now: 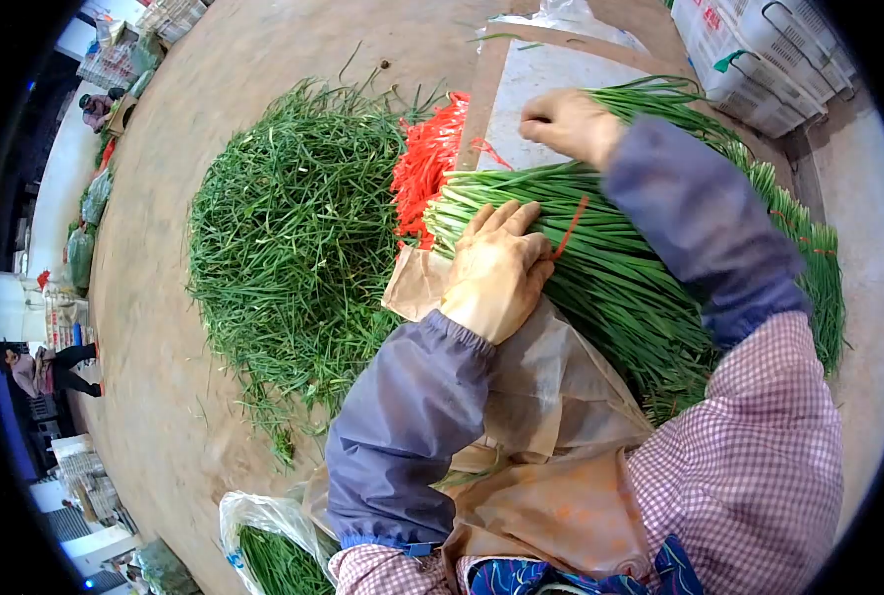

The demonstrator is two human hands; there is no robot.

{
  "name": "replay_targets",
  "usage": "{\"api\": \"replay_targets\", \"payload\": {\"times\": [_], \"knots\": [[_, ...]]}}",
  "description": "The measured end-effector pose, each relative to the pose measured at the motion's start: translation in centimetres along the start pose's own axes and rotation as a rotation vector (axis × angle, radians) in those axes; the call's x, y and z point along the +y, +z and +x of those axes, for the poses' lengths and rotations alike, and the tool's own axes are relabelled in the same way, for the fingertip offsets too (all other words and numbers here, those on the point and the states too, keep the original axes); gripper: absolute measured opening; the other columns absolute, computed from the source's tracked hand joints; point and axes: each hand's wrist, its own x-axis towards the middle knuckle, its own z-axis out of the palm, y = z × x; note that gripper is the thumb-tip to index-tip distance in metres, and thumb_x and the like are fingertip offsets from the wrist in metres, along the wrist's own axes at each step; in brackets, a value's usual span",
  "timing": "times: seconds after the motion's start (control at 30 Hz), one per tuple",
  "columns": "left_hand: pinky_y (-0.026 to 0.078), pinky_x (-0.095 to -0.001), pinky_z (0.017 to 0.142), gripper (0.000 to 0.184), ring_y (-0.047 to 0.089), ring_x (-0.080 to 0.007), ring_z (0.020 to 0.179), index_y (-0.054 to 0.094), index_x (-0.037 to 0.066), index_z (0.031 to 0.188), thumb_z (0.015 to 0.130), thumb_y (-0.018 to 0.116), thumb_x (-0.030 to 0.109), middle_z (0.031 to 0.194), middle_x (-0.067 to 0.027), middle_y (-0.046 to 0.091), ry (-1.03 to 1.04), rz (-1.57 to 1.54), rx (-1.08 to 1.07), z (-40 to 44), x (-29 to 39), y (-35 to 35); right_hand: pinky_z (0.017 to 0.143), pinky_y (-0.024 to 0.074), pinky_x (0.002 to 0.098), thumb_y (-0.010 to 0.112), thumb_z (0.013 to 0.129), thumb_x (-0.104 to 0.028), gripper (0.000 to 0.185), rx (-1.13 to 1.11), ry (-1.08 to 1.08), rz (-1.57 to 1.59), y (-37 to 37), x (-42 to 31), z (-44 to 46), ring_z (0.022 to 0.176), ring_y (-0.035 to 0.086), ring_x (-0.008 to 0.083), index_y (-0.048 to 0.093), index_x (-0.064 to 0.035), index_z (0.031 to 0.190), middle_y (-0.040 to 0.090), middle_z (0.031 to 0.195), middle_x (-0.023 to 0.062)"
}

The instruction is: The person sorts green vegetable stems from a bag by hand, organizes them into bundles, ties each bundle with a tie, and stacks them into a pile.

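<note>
Long green stalks (600,233) with pale ends lie in a large bundle across my front, a thin red tie around part of them. My left hand (498,260) rests on the pale-end side of the bundle, fingers spread and pressing down. Above the bundle, over a white board (541,84), my right hand (573,124) is curled, thumb and fingers together; what it may hold is too small to make out. A heap of red ties (430,164) lies beside the board's left edge. Brown paper (561,382) covers the area below the bundle.
A big pile of loose green leaves (293,233) is on the floor to the left. White crates (769,59) stand at the upper right. Tied bundles (819,268) lie at the right. A plastic bag (273,540) of greens sits bottom left. Two people are at the far left.
</note>
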Motion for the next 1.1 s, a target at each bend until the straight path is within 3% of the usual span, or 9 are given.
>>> {"api": "replay_targets", "payload": {"times": [0.17, 0.37, 0.47, 0.57, 0.6, 0.73, 0.87, 0.93, 1.1], "knots": [[0.034, -0.0474, 0.106, 0.015, 0.047, -0.0368, 0.124, 0.068, 0.004, 0.086, 0.074, 0.069, 0.013, 0.129, -0.0185, 0.056, -0.020, -0.036, -0.021, 0.0, 0.2, -0.4, 0.081, 0.0505, 0.0422, 0.065, 0.080, -0.034, 0.033, -0.230, 0.143, -0.237, 4.1, -2.4, 3.1, 0.091, 0.065, 0.0346, 0.070, -0.0065, 0.098, 0.068, 0.094, 0.0188], [0.032, -0.0479, 0.108, 0.016, 0.047, -0.0365, 0.126, 0.069, 0.005, 0.087, 0.074, 0.070, 0.014, 0.129, -0.0183, 0.056, -0.005, 0.028, -0.034, -0.4, -0.1, -0.2, 0.083, 0.0500, 0.0433, 0.064, 0.076, -0.028, 0.027, -0.211, 0.338, -0.280, 4.6, 1.8, 1.6, 0.091, 0.065, 0.0341, 0.070, -0.0076, 0.093, 0.068, 0.093, 0.0188], [0.032, -0.0478, 0.108, 0.016, 0.047, -0.0368, 0.125, 0.069, 0.006, 0.087, 0.073, 0.071, 0.014, 0.128, -0.0179, 0.057, -0.007, 0.047, -0.017, -0.6, 0.3, -0.1, 0.072, 0.0509, 0.0388, 0.065, 0.077, -0.021, 0.019, -0.081, 0.248, -0.291, 3.8, 5.1, -2.4, 0.079, 0.065, 0.0309, 0.067, -0.0048, 0.087, 0.067, 0.083, 0.0170], [0.033, -0.0477, 0.108, 0.016, 0.049, -0.0370, 0.123, 0.070, 0.007, 0.087, 0.072, 0.072, 0.014, 0.128, -0.0173, 0.057, -0.025, 0.074, -0.015, -0.7, 0.6, 0.1, 0.072, 0.0499, 0.0341, 0.066, 0.080, -0.016, 0.014, 0.154, 0.171, 0.256, 3.7, 4.6, -6.2, 0.075, 0.063, 0.0225, 0.065, -0.0024, 0.084, 0.065, 0.078, 0.0129], [0.033, -0.0477, 0.108, 0.016, 0.049, -0.0372, 0.123, 0.070, 0.007, 0.087, 0.072, 0.072, 0.013, 0.127, -0.0171, 0.058, -0.046, 0.069, -0.026, -0.6, 0.6, 0.1, 0.068, 0.0470, 0.0274, 0.069, 0.081, -0.013, 0.013, 0.168, 0.171, 0.532, 4.2, 4.5, -6.5, 0.071, 0.056, 0.0127, 0.062, -0.0027, 0.082, 0.060, 0.073, 0.0053], [0.032, -0.0480, 0.108, 0.015, 0.049, -0.0378, 0.123, 0.069, 0.005, 0.087, 0.074, 0.071, 0.012, 0.126, -0.0157, 0.059, -0.073, -0.046, -0.003, -0.5, 0.9, -0.2, 0.069, 0.0469, 0.0251, 0.072, 0.081, -0.006, 0.013, 0.219, 0.088, 0.880, 5.2, 2.7, -7.4, 0.074, 0.056, 0.0095, 0.066, -0.0037, 0.092, 0.061, 0.078, 0.0004], [0.030, -0.0482, 0.109, 0.012, 0.047, -0.0374, 0.127, 0.067, 0.005, 0.089, 0.079, 0.068, 0.012, 0.127, -0.0143, 0.059, -0.081, -0.069, 0.024, -0.5, 0.7, 0.3, 0.074, 0.0494, 0.0250, 0.074, 0.082, -0.006, 0.031, 0.177, 0.158, 1.107, 5.0, 1.7, -8.0, 0.080, 0.059, 0.0099, 0.068, -0.0053, 0.113, 0.066, 0.087, 0.0017], [0.029, -0.0484, 0.109, 0.012, 0.046, -0.0373, 0.129, 0.067, 0.005, 0.091, 0.082, 0.067, 0.012, 0.127, -0.0144, 0.059, -0.080, -0.063, 0.028, -0.5, 1.2, 0.4, 0.075, 0.0500, 0.0255, 0.074, 0.082, -0.007, 0.027, 0.193, 0.093, 1.152, 5.0, 1.4, -8.4, 0.082, 0.060, 0.0100, 0.069, -0.0037, 0.108, 0.067, 0.092, 0.0034], [0.039, -0.0358, 0.095, 0.015, 0.054, -0.0242, 0.107, 0.065, 0.000, 0.094, 0.088, 0.064, 0.013, 0.113, -0.0103, 0.062, -0.353, -0.338, 0.095, 0.8, 2.4, 0.7, 0.078, 0.0525, 0.0244, 0.075, 0.082, -0.007, 0.017, 0.118, 0.135, 1.155, 4.3, 1.3, -9.1, 0.084, 0.063, 0.0102, 0.069, -0.0025, 0.097, 0.070, 0.091, 0.0041]]}}
